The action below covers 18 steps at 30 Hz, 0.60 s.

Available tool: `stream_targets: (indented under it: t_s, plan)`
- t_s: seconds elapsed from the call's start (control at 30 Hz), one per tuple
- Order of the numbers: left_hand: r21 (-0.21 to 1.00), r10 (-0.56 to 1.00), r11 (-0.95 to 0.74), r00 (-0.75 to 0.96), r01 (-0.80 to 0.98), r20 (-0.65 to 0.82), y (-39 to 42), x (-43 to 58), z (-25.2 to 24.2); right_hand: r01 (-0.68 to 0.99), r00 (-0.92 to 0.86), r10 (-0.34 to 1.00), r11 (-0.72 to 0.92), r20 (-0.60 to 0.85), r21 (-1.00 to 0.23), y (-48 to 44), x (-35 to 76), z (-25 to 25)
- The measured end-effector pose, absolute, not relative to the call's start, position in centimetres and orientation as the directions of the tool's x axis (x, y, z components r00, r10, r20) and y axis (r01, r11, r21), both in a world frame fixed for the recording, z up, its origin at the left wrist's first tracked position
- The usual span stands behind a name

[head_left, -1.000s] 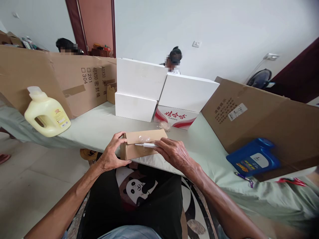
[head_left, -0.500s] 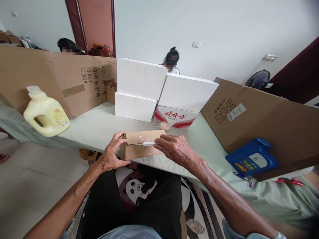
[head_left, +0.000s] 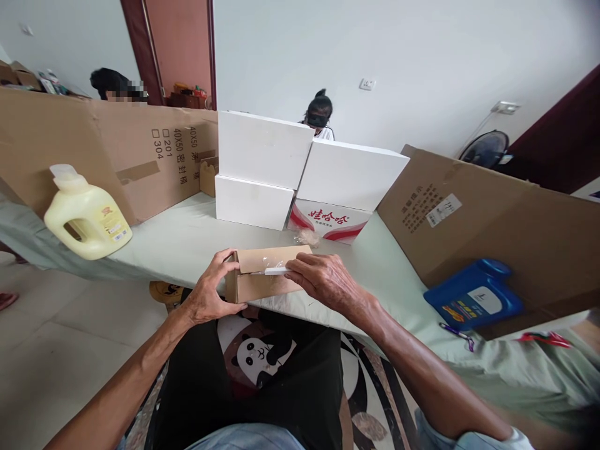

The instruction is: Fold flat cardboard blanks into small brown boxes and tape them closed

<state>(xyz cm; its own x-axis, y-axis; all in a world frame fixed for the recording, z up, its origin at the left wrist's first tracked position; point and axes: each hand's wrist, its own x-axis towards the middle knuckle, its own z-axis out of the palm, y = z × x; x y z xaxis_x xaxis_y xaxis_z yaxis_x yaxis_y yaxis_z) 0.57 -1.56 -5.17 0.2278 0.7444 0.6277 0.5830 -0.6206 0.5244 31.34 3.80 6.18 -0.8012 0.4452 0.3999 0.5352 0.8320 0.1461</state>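
Note:
A small brown cardboard box (head_left: 262, 288) lies near the table's front edge, with clear tape over its top seam. My left hand (head_left: 210, 284) grips its left end, thumb low at the front and fingers at the back corner. A slim white-handled knife (head_left: 276, 271) is held in my right hand (head_left: 323, 280), which rests over the box's right part. Its thin blade points left and lies along the seam between the flaps; how deep the tip sits I cannot tell. Crumpled clear plastic (head_left: 307, 237) lies just behind the box.
White cartons (head_left: 262, 150) are stacked at the back, one with red print (head_left: 328, 220). Large cardboard sheets stand left (head_left: 107, 144) and right (head_left: 469, 231). A yellow jug (head_left: 89, 219) is at left, a blue bottle (head_left: 473, 297) and a purple pen-like item (head_left: 457, 336) at right. Two people are beyond.
My right hand has shifted slightly left with the knife, and less of the blade shows. My left hand and the box stay put. The person at the back left has moved a little left.

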Motion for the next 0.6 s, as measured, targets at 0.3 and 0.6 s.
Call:
stream_targets:
  t_s: [0.3,0.6]
  plan:
    - [0.516,0.730,-0.631,0.218,0.579,0.648,-1.5,0.5,-5.3,0.570,-0.793,0.497,0.809,0.353,0.140,4.0,30.8,6.5]
    - [0.513,0.736,-0.598,0.169,0.616,0.655,-1.1,-0.8,-6.6,0.705,-0.690,0.634,0.698,0.348,0.128,7.1,37.3,7.4]
